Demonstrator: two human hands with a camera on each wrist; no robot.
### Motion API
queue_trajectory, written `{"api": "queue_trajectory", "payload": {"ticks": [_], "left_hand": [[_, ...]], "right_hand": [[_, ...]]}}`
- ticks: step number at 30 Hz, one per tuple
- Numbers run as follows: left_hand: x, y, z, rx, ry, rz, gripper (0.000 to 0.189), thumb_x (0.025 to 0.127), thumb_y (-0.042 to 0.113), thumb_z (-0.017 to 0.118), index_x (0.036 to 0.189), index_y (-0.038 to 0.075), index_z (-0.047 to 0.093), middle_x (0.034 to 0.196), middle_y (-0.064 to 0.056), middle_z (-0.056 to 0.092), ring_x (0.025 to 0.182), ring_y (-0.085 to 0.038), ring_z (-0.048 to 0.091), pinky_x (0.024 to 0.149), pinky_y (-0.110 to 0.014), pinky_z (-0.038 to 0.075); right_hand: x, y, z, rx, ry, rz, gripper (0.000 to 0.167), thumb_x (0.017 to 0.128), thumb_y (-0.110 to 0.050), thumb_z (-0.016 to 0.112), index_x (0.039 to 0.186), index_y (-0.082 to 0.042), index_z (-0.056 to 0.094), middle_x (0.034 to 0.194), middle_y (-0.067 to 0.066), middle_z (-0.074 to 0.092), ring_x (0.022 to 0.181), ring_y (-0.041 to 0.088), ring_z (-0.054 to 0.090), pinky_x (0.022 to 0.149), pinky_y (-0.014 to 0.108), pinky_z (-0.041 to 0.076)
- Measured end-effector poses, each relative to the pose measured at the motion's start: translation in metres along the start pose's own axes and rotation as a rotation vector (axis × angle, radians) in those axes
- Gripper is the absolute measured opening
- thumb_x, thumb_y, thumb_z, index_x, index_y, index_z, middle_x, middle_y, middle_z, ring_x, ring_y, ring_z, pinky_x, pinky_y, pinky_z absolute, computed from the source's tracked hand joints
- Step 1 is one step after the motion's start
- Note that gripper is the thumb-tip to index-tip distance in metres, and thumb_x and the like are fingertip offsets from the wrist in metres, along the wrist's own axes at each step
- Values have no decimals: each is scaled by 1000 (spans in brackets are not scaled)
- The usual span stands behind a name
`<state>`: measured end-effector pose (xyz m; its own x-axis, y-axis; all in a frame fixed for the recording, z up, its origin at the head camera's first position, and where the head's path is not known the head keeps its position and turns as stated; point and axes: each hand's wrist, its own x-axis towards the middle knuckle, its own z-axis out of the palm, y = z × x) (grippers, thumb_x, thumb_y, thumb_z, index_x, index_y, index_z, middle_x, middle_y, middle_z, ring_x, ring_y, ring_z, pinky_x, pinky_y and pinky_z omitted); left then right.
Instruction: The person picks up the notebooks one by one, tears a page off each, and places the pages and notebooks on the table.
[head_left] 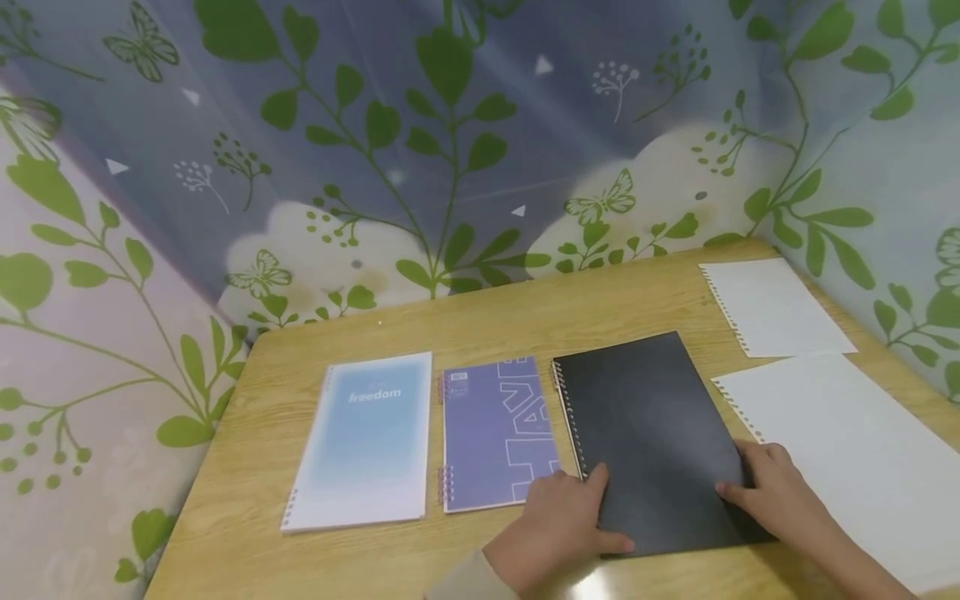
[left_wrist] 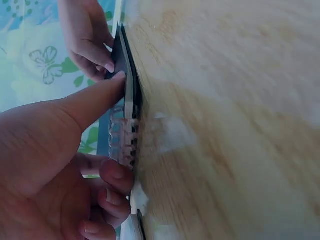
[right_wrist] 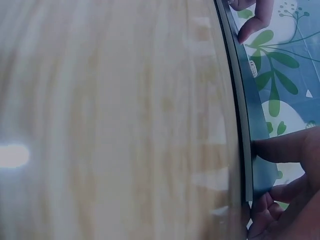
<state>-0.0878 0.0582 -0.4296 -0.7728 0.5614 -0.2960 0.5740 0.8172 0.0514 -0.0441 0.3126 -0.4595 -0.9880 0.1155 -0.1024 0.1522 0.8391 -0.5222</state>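
A black spiral notebook (head_left: 652, 433) lies on the wooden table, with its wire binding along the left side. My left hand (head_left: 558, 521) grips its near left corner: the thumb lies at the near edge and the fingers are by the wire coils (left_wrist: 122, 135). At the right side, my right hand (head_left: 783, 492) holds the notebook with its thumb on the cover and its other fingers curled at the edge. In the right wrist view the notebook's pages show as a thin band (right_wrist: 242, 115) along the near edge.
Left of the black notebook lie a purple spiral notebook (head_left: 487, 450) and a white-and-blue one marked "freedom" (head_left: 371, 458). Two white sheets with punched edges, a smaller one (head_left: 776, 304) and a larger one (head_left: 847, 442), lie to the right. A leaf-patterned curtain (head_left: 480, 150) hangs behind the table (head_left: 240, 467).
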Motion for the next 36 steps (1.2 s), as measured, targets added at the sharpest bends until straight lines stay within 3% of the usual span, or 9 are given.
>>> {"api": "queue_trajectory", "payload": {"ticks": [7,11,14,18,22,27,31,34,36], "left_hand": [[4,-2,-1,25,-23,14,82,68,77,53,132,29,37,92,-3,68,85,-18,63,58,-30,45],[5,-8,-5,-63,-49,40,78,74,75,47,136,29,38,99,-1,69,91,-16,64,66,-31,49],[6,-18,-16,-159,-53,60,69,82,70,41,136,28,41,107,2,68,94,-15,64,69,-32,50],[10,-37,-38,-258,22,84,60,89,62,38,132,22,48,99,6,68,82,-10,64,60,-27,48],[15,-54,-60,-435,93,109,55,93,55,38,130,16,50,85,7,66,67,-4,57,58,-23,45],[21,-69,-84,-724,108,95,55,93,55,36,131,16,46,89,4,69,80,-8,61,72,-26,48],[21,-76,-100,-929,90,84,58,92,58,35,129,14,46,91,0,71,88,-15,65,75,-29,50],[18,-77,-110,-1009,75,95,66,91,61,34,132,10,43,87,-2,72,83,-16,67,70,-29,51],[15,-78,-115,-1029,62,99,71,90,63,34,136,9,39,82,-4,72,79,-16,68,67,-28,51]], "right_hand": [[5,-2,-4,29,-4,-25,67,78,-18,70,122,23,40,111,39,42,104,48,39,84,60,38],[8,-6,-13,101,51,-132,55,72,-8,73,113,21,49,99,29,57,87,31,58,73,38,49],[9,-14,-27,155,32,-149,51,77,-8,69,116,18,49,102,26,56,81,23,58,62,26,46],[6,-34,-49,185,-36,-129,53,90,-19,55,128,13,38,121,31,42,98,36,51,72,40,46],[3,-62,-63,237,-54,-172,52,96,-25,46,134,9,35,129,28,42,109,38,47,82,52,43],[3,-102,-66,292,-44,-231,48,99,-29,39,134,4,40,131,25,47,118,41,46,89,56,42],[2,-128,-61,347,-34,-288,45,101,-28,32,130,2,47,125,21,55,111,36,54,82,46,49],[3,-142,-54,384,-49,-353,42,101,-26,31,128,1,51,120,16,60,106,30,58,80,41,50],[3,-149,-50,381,-63,-392,40,101,-26,33,127,-2,53,121,14,60,108,30,58,85,45,49]]}}
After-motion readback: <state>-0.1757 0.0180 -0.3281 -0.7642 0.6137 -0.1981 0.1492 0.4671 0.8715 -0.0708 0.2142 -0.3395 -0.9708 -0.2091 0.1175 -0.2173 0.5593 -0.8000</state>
